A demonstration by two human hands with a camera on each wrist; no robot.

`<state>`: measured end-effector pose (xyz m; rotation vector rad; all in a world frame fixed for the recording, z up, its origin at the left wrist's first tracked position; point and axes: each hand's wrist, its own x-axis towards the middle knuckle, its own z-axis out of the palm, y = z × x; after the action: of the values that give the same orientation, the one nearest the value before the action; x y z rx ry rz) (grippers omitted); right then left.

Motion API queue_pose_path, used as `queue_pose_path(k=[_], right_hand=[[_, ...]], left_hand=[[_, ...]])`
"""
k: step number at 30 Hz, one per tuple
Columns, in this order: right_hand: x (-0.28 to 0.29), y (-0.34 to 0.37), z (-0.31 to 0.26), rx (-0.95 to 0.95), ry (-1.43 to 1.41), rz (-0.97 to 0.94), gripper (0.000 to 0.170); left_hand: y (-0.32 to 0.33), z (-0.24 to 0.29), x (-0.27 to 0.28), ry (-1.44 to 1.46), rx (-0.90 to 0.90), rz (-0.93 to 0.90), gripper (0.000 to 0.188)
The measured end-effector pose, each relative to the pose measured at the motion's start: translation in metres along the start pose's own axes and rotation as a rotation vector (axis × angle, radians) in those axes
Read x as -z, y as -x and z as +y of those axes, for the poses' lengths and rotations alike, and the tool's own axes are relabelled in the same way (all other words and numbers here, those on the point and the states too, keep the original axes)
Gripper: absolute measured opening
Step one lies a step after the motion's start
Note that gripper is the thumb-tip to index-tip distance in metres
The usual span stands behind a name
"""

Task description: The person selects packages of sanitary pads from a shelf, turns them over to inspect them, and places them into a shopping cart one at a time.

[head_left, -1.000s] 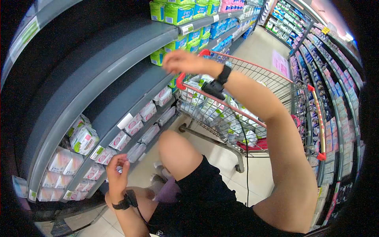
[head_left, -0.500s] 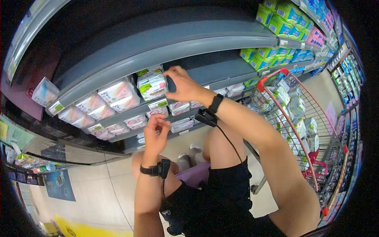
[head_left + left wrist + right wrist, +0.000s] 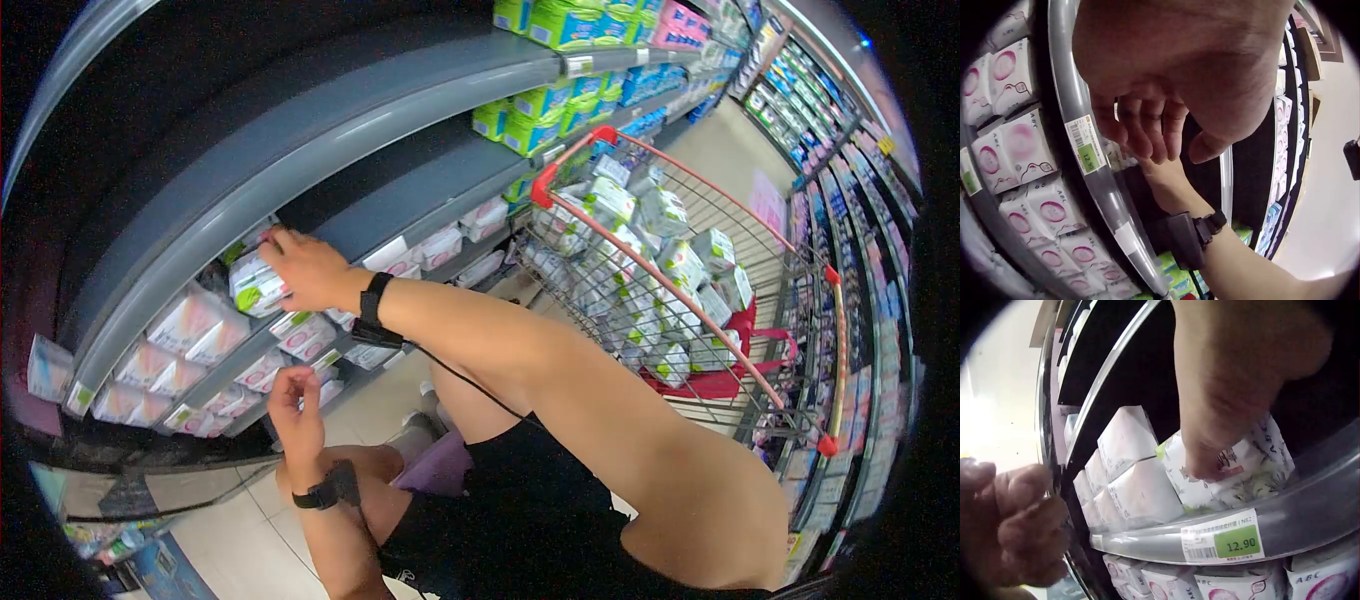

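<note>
My right hand [image 3: 315,273] grips a white and green package [image 3: 257,284] on the middle shelf. In the right wrist view, that hand [image 3: 1235,394] covers part of the package [image 3: 1210,481], its thumb against the front, just above a price label [image 3: 1222,540]. My left hand [image 3: 297,415] is held in front of the lower shelves with its fingers loosely curled and nothing in it. The left wrist view shows the same empty left hand [image 3: 1179,69] with bent, relaxed fingers.
A shopping cart [image 3: 655,270] filled with white and green packages stands at the right. White and pink packs [image 3: 200,325] line the shelf beside the gripped one. Green packs [image 3: 545,120] are farther along. My knees are close to the lower shelves.
The right hand came from beside the cart to the shelf and now holds the package there. The left hand remains empty near the lower shelves. The head view has swung left and back.
</note>
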<state>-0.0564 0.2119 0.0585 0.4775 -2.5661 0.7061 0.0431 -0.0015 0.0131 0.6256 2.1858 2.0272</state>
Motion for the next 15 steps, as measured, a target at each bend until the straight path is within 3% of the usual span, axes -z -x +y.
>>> queue_pose_path(k=[4,8,11,15], right_hand=[[0.005,0.002,0.011,0.035,-0.046,0.046,0.088],[-0.005,0.006,0.020,-0.163,-0.142,0.038,0.094],[-0.007,0.013,0.024,-0.188,-0.217,0.098,0.090],[0.000,0.033,0.014,-0.176,-0.368,0.360,0.086]], left_hand=[[-0.004,0.001,-0.005,-0.026,-0.002,-0.025,0.006],[-0.006,0.006,-0.013,-0.059,-0.002,-0.021,0.006],[-0.007,0.011,-0.021,-0.058,0.011,-0.029,0.005],[-0.010,0.008,-0.024,-0.106,-0.069,0.008,0.009]])
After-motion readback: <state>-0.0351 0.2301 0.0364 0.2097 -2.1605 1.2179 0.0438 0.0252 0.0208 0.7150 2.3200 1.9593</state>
